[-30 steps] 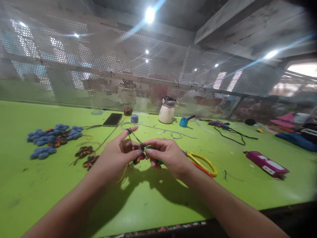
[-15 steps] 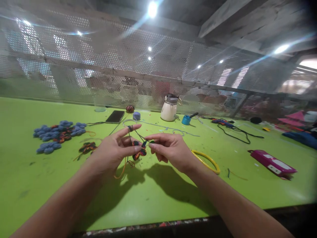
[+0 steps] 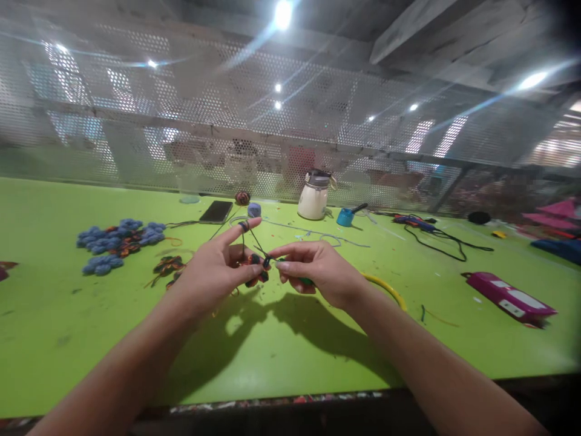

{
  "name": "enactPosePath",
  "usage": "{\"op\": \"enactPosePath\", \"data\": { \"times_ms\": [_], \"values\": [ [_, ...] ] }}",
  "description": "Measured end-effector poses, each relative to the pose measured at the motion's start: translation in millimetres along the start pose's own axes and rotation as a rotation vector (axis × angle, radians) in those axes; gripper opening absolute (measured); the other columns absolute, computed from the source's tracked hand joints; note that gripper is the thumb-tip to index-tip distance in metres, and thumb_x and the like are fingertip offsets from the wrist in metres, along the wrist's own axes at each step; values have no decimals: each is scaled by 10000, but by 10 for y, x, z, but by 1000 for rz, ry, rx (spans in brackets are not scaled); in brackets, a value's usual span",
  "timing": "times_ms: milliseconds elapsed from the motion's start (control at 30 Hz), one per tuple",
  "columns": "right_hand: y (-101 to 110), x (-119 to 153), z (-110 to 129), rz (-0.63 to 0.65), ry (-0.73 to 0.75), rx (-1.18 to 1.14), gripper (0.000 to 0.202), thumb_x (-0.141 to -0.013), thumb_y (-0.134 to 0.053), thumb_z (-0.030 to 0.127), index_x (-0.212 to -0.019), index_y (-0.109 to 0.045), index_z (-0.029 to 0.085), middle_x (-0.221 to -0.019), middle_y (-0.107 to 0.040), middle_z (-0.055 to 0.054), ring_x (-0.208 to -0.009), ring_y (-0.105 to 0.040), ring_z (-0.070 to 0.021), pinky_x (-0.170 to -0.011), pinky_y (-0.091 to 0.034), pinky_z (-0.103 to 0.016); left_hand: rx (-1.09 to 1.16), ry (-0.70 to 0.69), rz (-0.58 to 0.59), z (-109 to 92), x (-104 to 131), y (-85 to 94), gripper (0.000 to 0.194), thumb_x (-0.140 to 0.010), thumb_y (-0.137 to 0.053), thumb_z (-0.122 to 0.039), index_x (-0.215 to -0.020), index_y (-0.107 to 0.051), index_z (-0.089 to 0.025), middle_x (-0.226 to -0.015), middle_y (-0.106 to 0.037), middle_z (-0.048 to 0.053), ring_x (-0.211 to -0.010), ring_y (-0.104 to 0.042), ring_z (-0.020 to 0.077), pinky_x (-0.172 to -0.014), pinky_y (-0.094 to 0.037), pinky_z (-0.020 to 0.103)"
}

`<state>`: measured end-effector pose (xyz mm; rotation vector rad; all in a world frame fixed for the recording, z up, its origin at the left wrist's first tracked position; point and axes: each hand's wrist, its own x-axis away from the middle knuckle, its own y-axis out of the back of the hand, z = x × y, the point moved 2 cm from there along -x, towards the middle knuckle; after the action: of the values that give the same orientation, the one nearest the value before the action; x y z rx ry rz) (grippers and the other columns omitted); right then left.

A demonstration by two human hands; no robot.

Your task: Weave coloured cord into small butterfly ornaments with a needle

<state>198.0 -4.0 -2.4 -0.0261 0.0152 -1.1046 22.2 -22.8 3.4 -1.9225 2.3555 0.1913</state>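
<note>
For this looping-type step, best keep the dark strand (image 3: pixel 244 226) evenly taut over the raised L index, w/o yanking. Pinch close to the loop so work can't twist; angle the green-handled tool (image 3: pixel 307 281) so it doesn't split yarn, tho its tip's too small to make out. L hand (image 3: pixel 213 266): index up, thumb & fingers pinched tight on the yarn piece (image 3: pixel 262 277). R hand (image 3: pixel 329 269): fingers curled closed round the tool, fingertips just beside the piece. Piece is btwn both hands, above the near-middle of the green desk (image 3: pixel 290 363). Looks small, lobed, flower-ish; dark w/ orange-red bits, partly hidden by L thumb. Similar dark/orange piece (image 3: pixel 169 264) lies left of it.
</note>
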Motion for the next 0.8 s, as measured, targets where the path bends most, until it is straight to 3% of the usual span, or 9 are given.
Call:
{"op": "enactPosePath", "data": {
  "times_ms": [133, 233, 400, 500, 600, 700, 800],
  "values": [
    [-1, 11, -7, -13, -27, -3, 240, -695, -753, 243, -920, -740, 162, -561, -611, 17, -415, -446, -52, -390, -230, -194, -29, -20, 9, -6, 13, -12, 843, -706, -732, -200, -1452, -340, -170, -655, -610, -18, -624, -579, 156, -617, -443, 290],
    [-13, 3, -38, -33, -29, -41, 260, -691, -755, 232, -939, -732, 158, -547, -594, 25, -410, -435, -51, -390, -203, -194, -185, -99, -10, 0, 26, -43, 786, -755, -664, -209, -1464, -326, -161, -625, -572, -27, -608, -557, 162, -598, -435, 290],
    [-76, -34, -137, -68, -38, -219, 354, -678, -726, 181, -1029, -698, 138, -552, -582, 35, -409, -428, -42, -397, -220, -184, -792, -522, -225, 64, 58, -98, 585, -823, -522, -128, -1395, -472, -238, -852, -662, 44, -792, -589, 208, -756, -437, 342],
    [-126, -36, -176, -115, 30, -275, 371, -685, -727, 198, -1049, -689, 134, -565, -577, 37, -410, -428, -39, -392, -229, -182, -897, -638, -237, 104, 82, -136, 583, -846, -464, -97, -1401, -461, -275, -1014, -670, 56, -895, -603, 219, -798, -437, 342],
    [-165, -14, -192, -151, 92, -302, 384, -693, -745, 240, -1059, -686, 139, -579, -575, 38, -416, -435, -41, -392, -246, -184, -666, -524, -242, 86, 73, -136, 566, -853, -512, -146, -1408, -447, -236, -922, -667, 43, -826, -620, 192, -786, -457, 321],
    [-184, 16, -182, -171, 140, -296, 401, -694, -751, 257, -1073, -685, 145, -594, -578, 37, -424, -434, -44, -397, -256, -188, -202, -268, -194, 60, 19, -106, 655, -782, -646, -189, -1400, -432, -147, -744, -634, 3, -726, -607, 168, -716, -482, 294],
    [-197, 40, -152, -186, 164, -268, 389, -700, -743, 266, -1069, -698, 155, -588, -570, 39, -424, -420, -43, -403, -250, -192, 175, -33, -148, 54, -33, -53, 687, -677, -738, -124, -1323, -505, -101, -719, -653, 4, -710, -614, 143, -702, -489, 257]
  ]
}}
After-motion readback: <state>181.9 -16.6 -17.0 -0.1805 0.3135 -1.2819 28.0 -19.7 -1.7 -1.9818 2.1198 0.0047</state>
